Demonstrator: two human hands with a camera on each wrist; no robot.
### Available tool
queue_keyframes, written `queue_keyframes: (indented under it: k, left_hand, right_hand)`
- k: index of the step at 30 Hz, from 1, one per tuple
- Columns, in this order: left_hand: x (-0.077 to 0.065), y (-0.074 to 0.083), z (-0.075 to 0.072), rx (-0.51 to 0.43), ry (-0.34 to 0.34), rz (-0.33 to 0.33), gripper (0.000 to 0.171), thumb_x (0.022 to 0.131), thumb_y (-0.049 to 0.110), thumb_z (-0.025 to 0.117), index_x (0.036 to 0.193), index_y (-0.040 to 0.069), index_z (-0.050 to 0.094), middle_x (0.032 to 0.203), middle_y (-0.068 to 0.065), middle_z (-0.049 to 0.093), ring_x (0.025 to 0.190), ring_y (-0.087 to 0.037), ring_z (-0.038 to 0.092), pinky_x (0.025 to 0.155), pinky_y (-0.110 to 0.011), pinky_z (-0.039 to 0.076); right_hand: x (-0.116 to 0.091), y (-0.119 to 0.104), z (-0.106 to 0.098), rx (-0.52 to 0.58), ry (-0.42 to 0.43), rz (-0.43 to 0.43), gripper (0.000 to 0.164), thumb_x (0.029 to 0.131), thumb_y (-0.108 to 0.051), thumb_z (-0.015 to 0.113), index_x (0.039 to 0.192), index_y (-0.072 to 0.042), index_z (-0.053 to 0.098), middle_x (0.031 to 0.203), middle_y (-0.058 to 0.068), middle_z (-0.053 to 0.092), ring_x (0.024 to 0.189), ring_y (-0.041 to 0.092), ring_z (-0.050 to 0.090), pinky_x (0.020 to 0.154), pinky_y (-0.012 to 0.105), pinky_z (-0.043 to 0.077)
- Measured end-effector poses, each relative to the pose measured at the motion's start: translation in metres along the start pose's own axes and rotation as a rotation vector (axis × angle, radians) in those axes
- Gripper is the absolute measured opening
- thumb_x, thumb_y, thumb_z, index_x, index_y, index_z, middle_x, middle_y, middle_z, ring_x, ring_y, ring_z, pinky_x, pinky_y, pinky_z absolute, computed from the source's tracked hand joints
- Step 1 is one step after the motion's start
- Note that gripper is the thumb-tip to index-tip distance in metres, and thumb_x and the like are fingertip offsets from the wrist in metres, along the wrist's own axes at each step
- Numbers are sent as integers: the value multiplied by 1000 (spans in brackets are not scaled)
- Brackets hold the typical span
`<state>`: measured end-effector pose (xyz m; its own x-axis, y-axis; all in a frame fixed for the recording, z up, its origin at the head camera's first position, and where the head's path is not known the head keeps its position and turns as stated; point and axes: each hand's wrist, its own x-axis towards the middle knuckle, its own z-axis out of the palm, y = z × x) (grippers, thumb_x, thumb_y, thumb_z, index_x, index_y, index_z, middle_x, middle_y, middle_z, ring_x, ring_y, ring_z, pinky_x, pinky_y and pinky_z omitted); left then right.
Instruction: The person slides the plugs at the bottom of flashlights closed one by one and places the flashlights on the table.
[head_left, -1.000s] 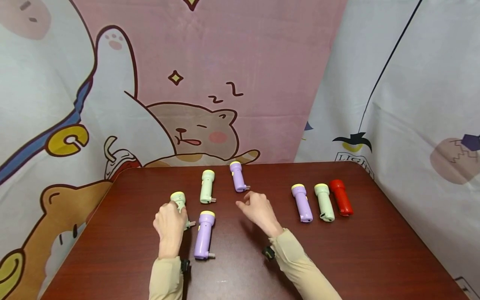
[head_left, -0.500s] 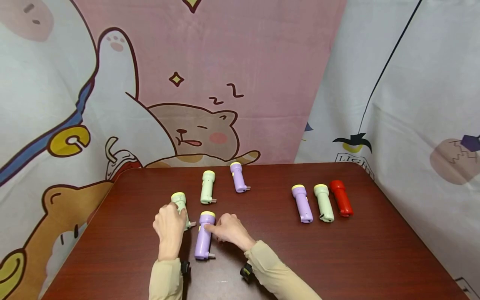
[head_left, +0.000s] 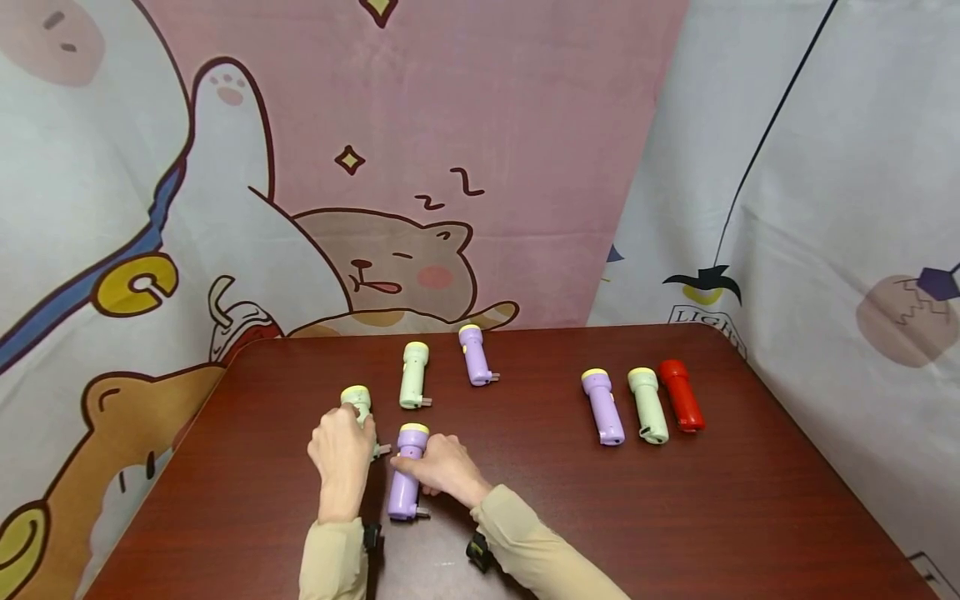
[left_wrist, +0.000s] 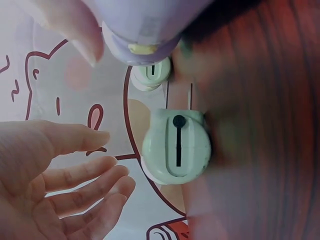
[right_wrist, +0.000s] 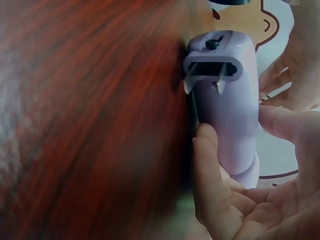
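On the table's left half, my right hand [head_left: 447, 467] grips a purple flashlight [head_left: 403, 496] with a yellow rim. In the right wrist view the thumb [right_wrist: 282, 120] lies on one side of the purple flashlight [right_wrist: 230, 115] and the fingers [right_wrist: 207, 170] on the other; metal plug prongs stick out near its tail. My left hand [head_left: 341, 454] hovers over a pale green flashlight [head_left: 356, 398], partly covering it. In the left wrist view a gap shows between the loosely bent left fingers [left_wrist: 107, 172] and that green flashlight [left_wrist: 177, 150], whose prongs are out too.
Behind the hands lie another green flashlight [head_left: 413, 379] and a purple one [head_left: 475, 357], prongs out. To the right, a purple flashlight [head_left: 603, 408], a green one [head_left: 649, 408] and a red one [head_left: 682, 398] form a row. A cartoon-printed cloth [head_left: 525, 167] hangs behind the table [head_left: 600, 517].
My right hand has moved left and nearer, from beside the far purple flashlight to the near one, and has taken hold of it. The left hand stays where it was.
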<state>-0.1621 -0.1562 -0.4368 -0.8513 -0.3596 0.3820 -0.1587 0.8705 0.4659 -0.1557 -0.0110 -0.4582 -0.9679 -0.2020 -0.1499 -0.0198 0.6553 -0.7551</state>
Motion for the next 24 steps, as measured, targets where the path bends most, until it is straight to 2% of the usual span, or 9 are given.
queue_keyframes:
  k: [6, 11, 18, 24]
  left_hand:
    - [-1, 2, -2, 12, 16, 13, 20, 78, 15, 71, 88, -2, 68, 81, -26, 68, 67, -52, 62, 52, -57, 46]
    - [-1, 4, -3, 15, 25, 21, 20, 78, 15, 71, 87, -2, 68, 81, -27, 67, 67, -52, 62, 52, -58, 46]
    - [-1, 6, -5, -1, 4, 16, 19, 79, 17, 70, 87, -1, 67, 82, -26, 67, 68, -51, 62, 52, -57, 46]
    - [1, 8, -5, -19, -2, 15, 19, 79, 17, 70, 86, -1, 68, 81, -25, 68, 67, -50, 62, 52, -57, 46]
  right_hand:
    - [1, 0, 1, 6, 1, 6, 38, 74, -44, 75, 60, -13, 60, 46, 2, 59, 36, 11, 55, 37, 24, 43]
    - [1, 1, 0, 65, -2, 16, 35, 73, -38, 77, 61, -10, 61, 47, 5, 61, 36, 13, 57, 38, 27, 47]
    - [2, 2, -4, 75, -7, 28, 33, 72, -37, 77, 60, -10, 62, 48, 5, 62, 37, 12, 57, 39, 27, 48]
    - [4, 5, -14, 131, 9, 21, 33, 74, -36, 74, 63, -7, 64, 53, 11, 65, 41, 18, 62, 42, 29, 51]
